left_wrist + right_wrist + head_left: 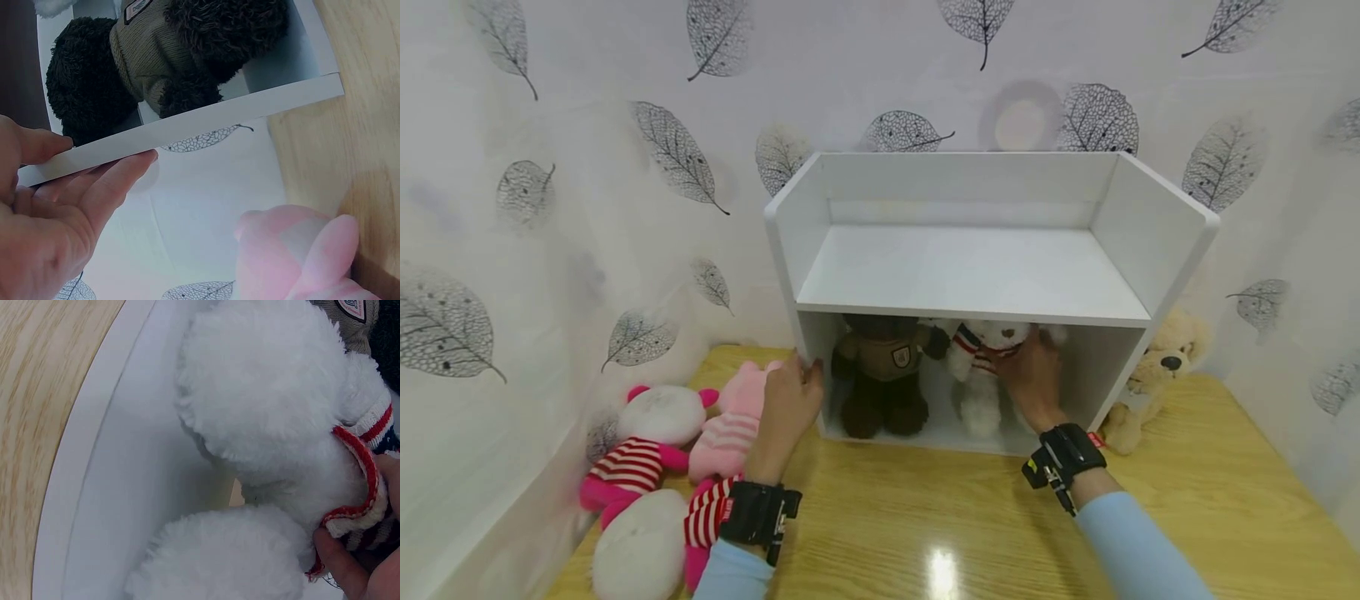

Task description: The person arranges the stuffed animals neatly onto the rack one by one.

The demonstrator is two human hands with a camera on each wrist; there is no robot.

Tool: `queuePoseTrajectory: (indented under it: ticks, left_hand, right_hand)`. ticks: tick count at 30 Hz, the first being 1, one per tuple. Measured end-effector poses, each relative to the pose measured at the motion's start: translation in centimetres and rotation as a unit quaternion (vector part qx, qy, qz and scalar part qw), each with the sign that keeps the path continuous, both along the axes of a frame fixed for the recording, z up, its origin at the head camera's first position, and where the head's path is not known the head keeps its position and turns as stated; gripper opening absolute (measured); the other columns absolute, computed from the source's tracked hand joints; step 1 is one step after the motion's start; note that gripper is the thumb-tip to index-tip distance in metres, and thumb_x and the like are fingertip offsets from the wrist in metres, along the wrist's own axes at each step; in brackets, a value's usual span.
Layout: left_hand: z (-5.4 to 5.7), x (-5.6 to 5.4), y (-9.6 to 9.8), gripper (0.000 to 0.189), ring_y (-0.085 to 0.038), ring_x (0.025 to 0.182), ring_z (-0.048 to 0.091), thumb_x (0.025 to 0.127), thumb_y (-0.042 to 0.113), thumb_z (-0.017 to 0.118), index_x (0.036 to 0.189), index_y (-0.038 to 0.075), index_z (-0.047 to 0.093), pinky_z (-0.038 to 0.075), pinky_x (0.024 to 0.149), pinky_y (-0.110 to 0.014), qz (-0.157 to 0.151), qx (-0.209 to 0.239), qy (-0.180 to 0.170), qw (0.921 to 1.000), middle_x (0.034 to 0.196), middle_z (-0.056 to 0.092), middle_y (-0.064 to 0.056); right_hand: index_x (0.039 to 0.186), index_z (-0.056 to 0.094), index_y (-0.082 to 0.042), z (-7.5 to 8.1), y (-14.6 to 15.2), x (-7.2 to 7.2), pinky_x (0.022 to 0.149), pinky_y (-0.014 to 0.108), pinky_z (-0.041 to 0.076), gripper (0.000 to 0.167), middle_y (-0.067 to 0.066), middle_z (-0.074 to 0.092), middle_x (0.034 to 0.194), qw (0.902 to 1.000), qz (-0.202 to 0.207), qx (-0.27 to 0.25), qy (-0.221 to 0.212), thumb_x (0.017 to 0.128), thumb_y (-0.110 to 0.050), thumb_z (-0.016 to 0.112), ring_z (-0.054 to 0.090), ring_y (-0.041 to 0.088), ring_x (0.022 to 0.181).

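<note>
A white shelf unit [973,271] stands against the wall. My left hand [792,408] pinches its left side panel [119,150], thumb on the inner face and fingers along the outer one. My right hand [1036,377] reaches into the lower compartment and holds a white plush toy [981,412] by its striped knit top [375,534]; the palm is mostly out of frame in the right wrist view. To the left of that toy, in the same compartment, a dark brown teddy bear [883,408] in a khaki sweater stands upright. The shelf board hides the top of its head.
A tan teddy bear [1165,354] sits beside the shelf's right side. On the left lie a pink plush toy [730,437] and two white-headed plush toys in red stripes, one farther back [658,417], one nearer [643,546]. All rest on a wooden table [880,508].
</note>
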State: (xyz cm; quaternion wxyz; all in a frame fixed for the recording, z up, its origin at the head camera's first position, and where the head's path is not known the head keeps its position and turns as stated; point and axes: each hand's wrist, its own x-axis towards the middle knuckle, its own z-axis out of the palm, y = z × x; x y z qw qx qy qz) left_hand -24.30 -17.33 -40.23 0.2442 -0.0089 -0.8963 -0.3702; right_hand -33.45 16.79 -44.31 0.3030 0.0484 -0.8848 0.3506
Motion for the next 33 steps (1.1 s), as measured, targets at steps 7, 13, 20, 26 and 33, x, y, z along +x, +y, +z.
queuePoseTrajectory:
  ticks: [7,13,20,26,33]
  left_hand:
    - [-0.2,-0.1,0.1,0.025,-0.042,0.086,0.072,0.101,0.019,0.055,0.106,-0.003,0.065,0.057,0.07,-0.052,-0.005,0.013,-0.012,0.9998,0.096,0.073,-0.029]
    - [-0.1,0.0,0.2,0.025,-0.038,0.081,0.071,0.102,0.02,0.054,0.105,-0.002,0.064,0.055,0.067,-0.048,-0.007,0.011,-0.02,0.9997,0.092,0.073,-0.027]
    - [0.1,0.1,0.1,0.022,-0.043,0.084,0.072,0.1,0.017,0.055,0.102,-0.004,0.064,0.056,0.069,-0.053,-0.007,0.006,0.001,1.0,0.094,0.073,-0.03]
    - [0.1,0.1,0.1,0.025,-0.041,0.086,0.072,0.102,0.018,0.054,0.106,-0.004,0.064,0.057,0.07,-0.051,-0.009,0.014,-0.014,0.9998,0.097,0.073,-0.029]
    - [-0.1,0.1,0.0,0.023,-0.046,0.087,0.072,0.1,0.018,0.056,0.101,-0.004,0.064,0.056,0.072,-0.056,-0.002,0.005,0.005,1.0,0.096,0.073,-0.032]
  right_hand:
    - [0.155,0.034,-0.002,-0.2,-0.7,-0.2,0.08,0.055,0.059,0.098,0.028,0.069,0.119,0.9984,0.019,-0.015,-0.05,0.081,-0.036,0.087,0.071,0.044,0.104]
    - [0.147,0.043,0.002,-0.2,-1.9,-0.1,0.058,0.04,0.058,0.088,0.018,0.075,0.091,0.9975,0.011,-0.025,-0.065,0.081,-0.038,0.086,0.073,0.03,0.073]
    - [0.149,0.04,0.005,0.3,-3.8,0.2,0.068,0.049,0.059,0.095,0.025,0.074,0.099,0.9928,0.004,-0.052,-0.108,0.081,-0.045,0.084,0.074,0.039,0.087]
    - [0.15,0.037,0.005,0.3,-5.4,0.4,0.075,0.052,0.059,0.096,0.021,0.074,0.1,0.9887,0.016,-0.068,-0.132,0.082,-0.043,0.084,0.073,0.038,0.088]
    - [0.146,0.036,0.007,0.8,-5.6,1.0,0.074,0.05,0.059,0.09,0.025,0.07,0.106,0.9841,0.032,-0.059,-0.164,0.085,-0.042,0.081,0.071,0.041,0.093]
